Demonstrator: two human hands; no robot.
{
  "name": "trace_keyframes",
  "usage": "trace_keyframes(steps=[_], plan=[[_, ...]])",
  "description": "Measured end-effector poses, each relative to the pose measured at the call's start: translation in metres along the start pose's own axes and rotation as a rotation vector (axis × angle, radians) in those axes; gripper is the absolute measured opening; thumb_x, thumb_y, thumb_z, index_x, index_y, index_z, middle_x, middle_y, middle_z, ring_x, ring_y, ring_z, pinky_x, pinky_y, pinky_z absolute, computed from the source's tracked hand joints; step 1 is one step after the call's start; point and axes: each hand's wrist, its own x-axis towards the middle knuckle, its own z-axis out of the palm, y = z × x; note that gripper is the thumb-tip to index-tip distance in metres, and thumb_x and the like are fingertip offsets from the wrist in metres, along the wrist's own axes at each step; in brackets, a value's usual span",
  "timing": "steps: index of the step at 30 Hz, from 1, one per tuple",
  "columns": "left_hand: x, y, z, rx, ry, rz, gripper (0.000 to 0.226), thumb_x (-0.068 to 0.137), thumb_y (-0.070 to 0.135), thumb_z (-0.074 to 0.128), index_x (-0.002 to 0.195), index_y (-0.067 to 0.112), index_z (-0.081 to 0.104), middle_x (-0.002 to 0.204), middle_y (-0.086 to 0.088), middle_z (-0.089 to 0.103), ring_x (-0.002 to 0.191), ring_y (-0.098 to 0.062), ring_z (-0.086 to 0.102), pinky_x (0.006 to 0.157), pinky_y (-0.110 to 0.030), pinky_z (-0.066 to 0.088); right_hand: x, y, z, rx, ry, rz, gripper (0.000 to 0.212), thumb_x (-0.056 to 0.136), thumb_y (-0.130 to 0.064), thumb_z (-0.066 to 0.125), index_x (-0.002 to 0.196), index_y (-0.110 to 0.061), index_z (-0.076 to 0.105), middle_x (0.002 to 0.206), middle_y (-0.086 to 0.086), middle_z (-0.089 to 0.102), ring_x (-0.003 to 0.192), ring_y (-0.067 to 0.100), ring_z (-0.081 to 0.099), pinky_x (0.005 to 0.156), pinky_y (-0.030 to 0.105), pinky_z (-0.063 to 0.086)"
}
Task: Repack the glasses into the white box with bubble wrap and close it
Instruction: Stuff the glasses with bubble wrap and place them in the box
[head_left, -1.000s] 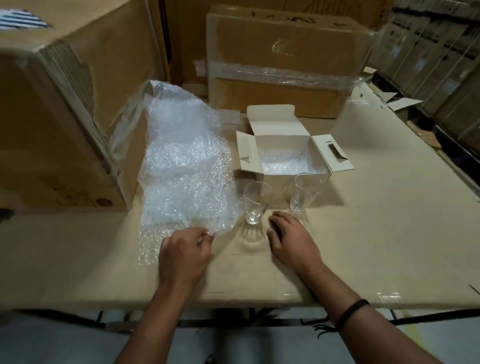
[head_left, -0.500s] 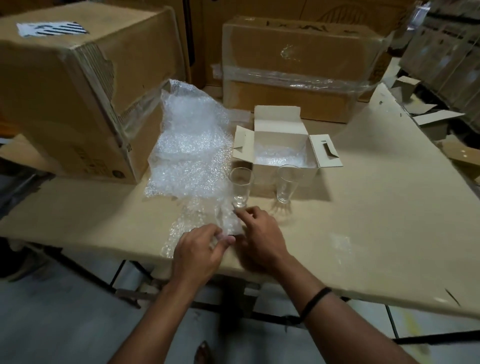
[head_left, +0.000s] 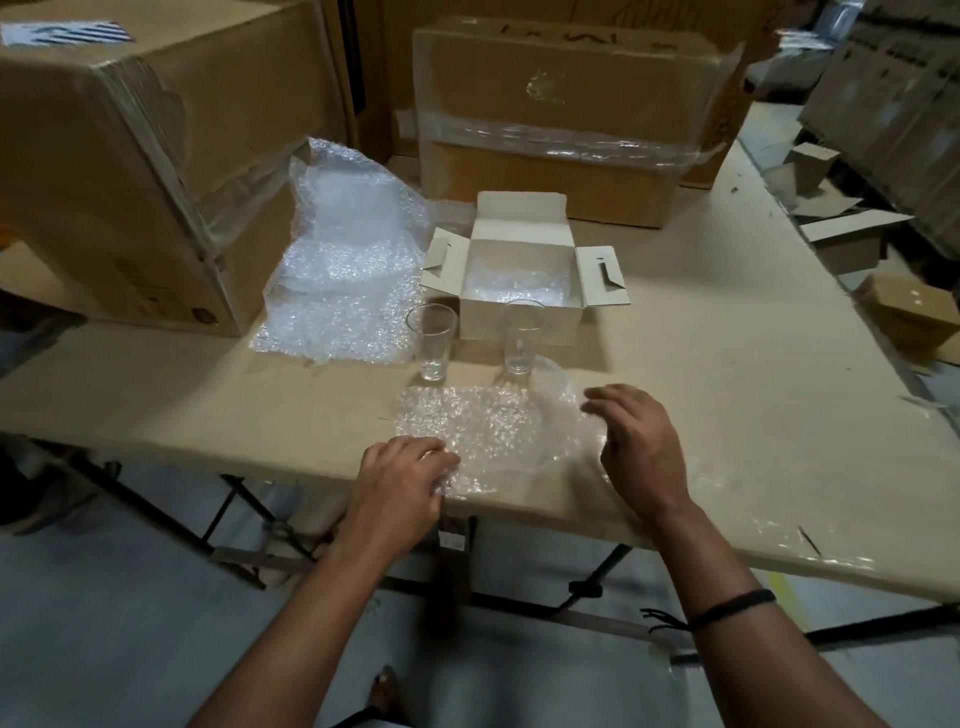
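Cardboard-topped bench: left hand pinches a bubble wrap sheet, right hand fingers spread, apparently flattening it to wrap the glasses near the open white box.

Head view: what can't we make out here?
White box floor: head view, covered by the bubble wrap inside and its near wall.
Left hand fingertips: head view, curled under its knuckles at the bubble wrap sheet corner; pinching or pressing unclear.
Striped label on the left carton: head view, too blurred to read.
Writing on the rear carton: head view, foreshortened and too small.
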Motion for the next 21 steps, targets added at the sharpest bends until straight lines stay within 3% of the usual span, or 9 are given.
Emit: trace_keyframes(steps=[3,5,8,11,13,15,16,18,21], plan=[[0.004,-0.009,0.000,0.022,0.050,-0.036,0.051,0.054,0.005,0.084,0.098,0.027,0.073,0.105,0.004,0.071,0.095,-0.024,0.065,0.080,-0.041,0.044,-0.003,0.010,-0.005,-0.165,-0.512,0.057,0.034,0.079,-0.008,0.062,0.105,-0.027,0.071,0.124,-0.006,0.065,0.122,0.023,0.055,0.101,0.041,0.041],[0.003,-0.018,-0.002,0.009,0.012,-0.088,0.054,0.059,0.016,0.075,0.111,0.029,0.069,0.118,0.005,0.066,0.107,-0.023,0.059,0.087,-0.042,0.040,0.003,0.005,-0.011,-0.252,-0.674,0.141,0.036,0.087,-0.017,0.056,0.116,-0.035,0.065,0.133,-0.014,0.057,0.131,0.015,0.046,0.109,0.043,0.030],[0.001,-0.040,-0.007,-0.130,-0.120,-0.090,0.066,0.064,0.029,0.053,0.130,0.039,0.055,0.143,0.013,0.045,0.130,-0.014,0.038,0.102,-0.040,0.023,0.017,-0.013,-0.017,-0.226,-0.552,0.204,0.061,0.073,0.002,0.053,0.126,-0.029,0.062,0.139,-0.008,0.054,0.134,0.014,0.043,0.114,0.043,0.023],[0.002,-0.063,-0.018,-0.441,-0.193,-0.029,0.059,0.074,0.040,0.046,0.133,0.049,0.048,0.147,0.015,0.040,0.134,-0.008,0.037,0.108,-0.041,0.023,0.028,-0.042,-0.011,-0.077,-0.344,0.186,0.056,0.069,0.008,0.052,0.116,-0.017,0.070,0.128,0.003,0.064,0.121,0.022,0.056,0.107,0.038,0.037],[0.007,-0.071,-0.024,-0.668,-0.178,-0.063,0.054,0.072,0.045,0.045,0.125,0.053,0.053,0.141,0.008,0.051,0.131,-0.010,0.045,0.109,-0.044,0.033,0.025,-0.055,0.006,-0.046,-0.416,0.163,0.042,0.087,-0.009,0.054,0.128,-0.015,0.062,0.137,0.007,0.057,0.125,0.025,0.053,0.108,0.038,0.038],[0.017,-0.074,-0.024,-0.748,-0.157,-0.147,0.043,0.072,0.047,0.047,0.111,0.057,0.061,0.132,0.008,0.057,0.124,-0.008,0.050,0.108,-0.040,0.038,0.013,-0.062,0.027,-0.120,-0.666,0.139,0.051,0.099,-0.041,0.043,0.145,-0.020,0.041,0.154,0.005,0.036,0.141,0.024,0.033,0.115,0.041,0.026],[0.025,-0.075,-0.021,-0.678,-0.146,-0.166,0.035,0.077,0.047,0.051,0.109,0.057,0.060,0.130,0.010,0.057,0.122,-0.008,0.050,0.107,-0.041,0.040,0.006,-0.062,0.035,-0.149,-0.762,0.154,0.057,0.099,-0.051,0.035,0.149,-0.023,0.030,0.159,0.003,0.024,0.146,0.022,0.021,0.118,0.043,0.018],[0.042,-0.080,-0.016,-0.402,-0.180,-0.123,0.029,0.091,0.045,0.054,0.119,0.053,0.055,0.135,0.010,0.053,0.123,-0.011,0.045,0.107,-0.044,0.037,0.001,-0.062,0.043,-0.143,-0.798,0.191,0.063,0.099,-0.056,0.025,0.153,-0.025,0.018,0.163,-0.002,0.010,0.149,0.019,0.007,0.120,0.044,0.006],[0.065,-0.080,-0.011,-0.096,-0.334,-0.093,0.032,0.096,0.047,0.048,0.127,0.046,0.056,0.148,0.009,0.038,0.131,-0.020,0.030,0.104,-0.042,0.025,0.004,-0.056,0.043,-0.125,-0.766,0.162,0.061,0.099,-0.055,0.030,0.152,-0.026,0.023,0.162,-0.002,0.014,0.149,0.018,0.009,0.120,0.042,0.005]])
